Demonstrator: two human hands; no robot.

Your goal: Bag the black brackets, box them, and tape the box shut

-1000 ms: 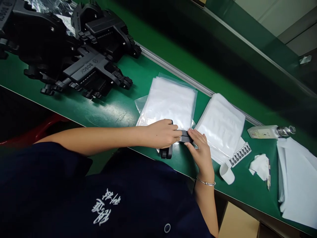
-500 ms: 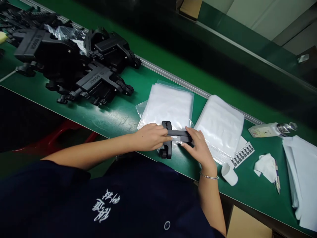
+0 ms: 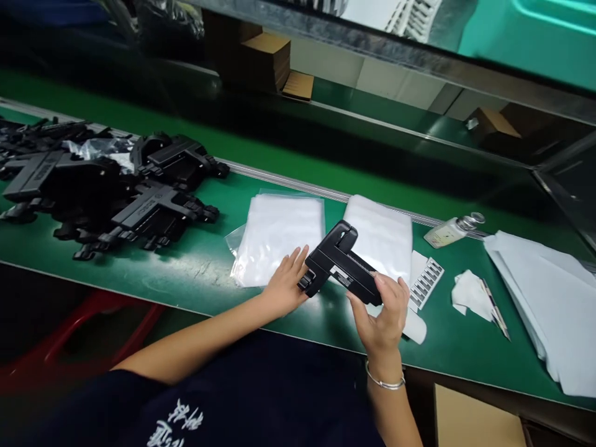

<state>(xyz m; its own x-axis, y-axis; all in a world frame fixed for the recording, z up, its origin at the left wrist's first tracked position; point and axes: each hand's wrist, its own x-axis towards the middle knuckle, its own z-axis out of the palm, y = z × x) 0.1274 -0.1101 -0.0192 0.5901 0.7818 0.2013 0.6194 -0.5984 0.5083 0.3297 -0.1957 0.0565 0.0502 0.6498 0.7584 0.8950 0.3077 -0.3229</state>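
My right hand (image 3: 384, 313) holds a black T-shaped plastic bracket (image 3: 347, 264) by the end of its stem, thumb below and fingers above. The bracket is raised over the bench and tilted, with a small white label on its stem. My left hand (image 3: 286, 285) lies beside the bracket's crossbar, near its lower end; its fingers are stretched out. Whether the left fingertips touch the bracket I cannot tell. Behind the left hand lies a stack of clear plastic bags (image 3: 284, 223). A second bag stack (image 3: 384, 233) is partly hidden by the bracket.
Similar black brackets (image 3: 153, 211) are heaped on the green bench (image 3: 200, 248) at left. To the right are a label sheet (image 3: 426, 282), a white roll-like piece (image 3: 414, 326), a pump bottle (image 3: 454, 230), a crumpled tissue (image 3: 470, 295), pens (image 3: 496, 310) and white sheets (image 3: 549, 298). A shelf edge (image 3: 395, 56) crosses above.
The bracket has been lifted and turned, its crossbar now slanting up to the right. My left hand has loosened from it and spread its fingers. The head view has tilted up.
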